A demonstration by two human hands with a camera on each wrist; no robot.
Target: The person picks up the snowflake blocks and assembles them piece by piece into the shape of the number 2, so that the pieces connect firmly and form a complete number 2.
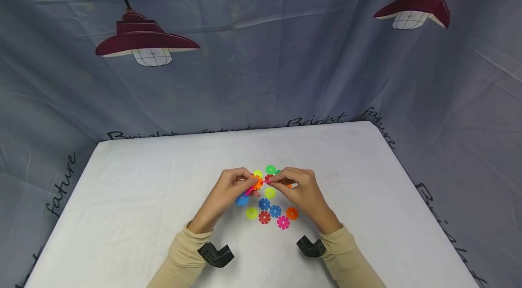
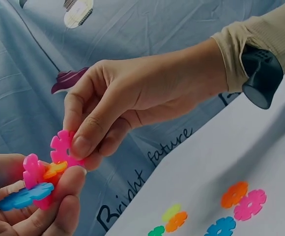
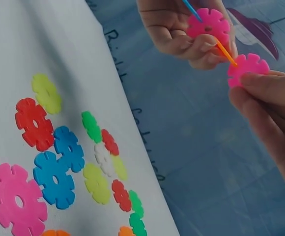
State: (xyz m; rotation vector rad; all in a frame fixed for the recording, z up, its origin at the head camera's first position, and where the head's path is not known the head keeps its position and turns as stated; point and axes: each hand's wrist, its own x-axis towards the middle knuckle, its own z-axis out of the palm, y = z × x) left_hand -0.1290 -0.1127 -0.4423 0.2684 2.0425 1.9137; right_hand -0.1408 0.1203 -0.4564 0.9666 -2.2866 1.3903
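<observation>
My left hand holds a small cluster of joined plastic snowflake discs over the table. In the left wrist view the cluster shows a blue disc, a pink disc and an orange disc. Between thumb and fingers, my right hand pinches another pink disc. The edge of that disc meets the free end of the orange disc in the right wrist view. Fingers hide parts of the cluster.
Several loose discs lie on the white table below and around the hands, among them a red disc, a blue disc, a pink disc and a green disc. A printed curtain hangs behind the table.
</observation>
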